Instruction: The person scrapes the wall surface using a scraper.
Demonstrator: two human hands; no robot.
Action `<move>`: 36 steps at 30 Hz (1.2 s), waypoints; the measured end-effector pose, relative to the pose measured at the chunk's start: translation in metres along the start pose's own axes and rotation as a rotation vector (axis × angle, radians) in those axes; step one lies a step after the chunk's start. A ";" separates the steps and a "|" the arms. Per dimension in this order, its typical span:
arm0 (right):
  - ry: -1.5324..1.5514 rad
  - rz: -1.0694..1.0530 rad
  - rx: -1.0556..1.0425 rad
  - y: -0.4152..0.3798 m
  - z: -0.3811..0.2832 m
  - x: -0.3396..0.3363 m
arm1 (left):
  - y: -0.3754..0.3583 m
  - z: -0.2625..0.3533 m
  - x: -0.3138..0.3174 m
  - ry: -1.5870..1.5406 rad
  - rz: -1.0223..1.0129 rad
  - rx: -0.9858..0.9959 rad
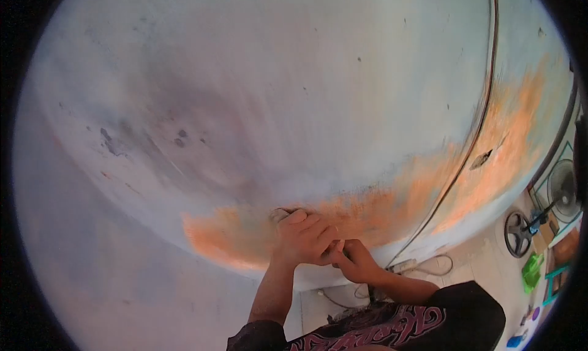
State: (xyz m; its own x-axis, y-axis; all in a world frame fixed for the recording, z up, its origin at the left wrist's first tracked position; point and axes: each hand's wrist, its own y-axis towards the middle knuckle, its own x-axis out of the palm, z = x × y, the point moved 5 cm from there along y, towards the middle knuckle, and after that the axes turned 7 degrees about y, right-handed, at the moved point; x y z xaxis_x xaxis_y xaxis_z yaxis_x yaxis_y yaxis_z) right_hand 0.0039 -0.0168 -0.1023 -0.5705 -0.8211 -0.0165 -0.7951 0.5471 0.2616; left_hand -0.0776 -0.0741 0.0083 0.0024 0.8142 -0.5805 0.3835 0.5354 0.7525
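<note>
A large pale grey-blue vehicle body panel (294,106) fills most of the head view, with dark spots and scuffs on it. Along its lower part runs a worn orange patch (367,210). My left hand (303,235) is closed and rests against this patch, its fingers bent. Whatever it grips, if anything, is hidden under the palm. Just right of it, my right hand (355,260) is closed too and touches the left hand's edge. Anything between its fingers is covered. A greyish bit shows at the left hand's far edge, too small to name.
A dark seam (471,143) curves down the panel, with a chipped hole (482,159) right of it. On the floor at right stand a fan (562,186), a black wheel-shaped base (518,234) and a green bag (533,271). A cable (438,271) lies below the panel.
</note>
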 end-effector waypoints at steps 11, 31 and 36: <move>-0.023 -0.015 -0.039 -0.006 -0.024 0.002 | -0.010 -0.003 0.001 -0.057 0.056 -0.045; 0.063 0.003 -0.038 -0.008 -0.021 -0.019 | 0.017 0.007 0.016 -0.071 0.074 0.009; 0.032 -0.146 -0.181 0.014 -0.056 -0.018 | 0.041 -0.006 -0.011 0.093 -0.034 -0.034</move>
State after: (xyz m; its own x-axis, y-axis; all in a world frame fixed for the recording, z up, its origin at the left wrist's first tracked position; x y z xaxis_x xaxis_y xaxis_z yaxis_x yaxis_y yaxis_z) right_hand 0.0143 -0.0030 -0.0445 -0.4433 -0.8956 -0.0365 -0.8170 0.3870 0.4274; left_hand -0.0676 -0.0596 0.0469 -0.0964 0.8117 -0.5761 0.3504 0.5694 0.7437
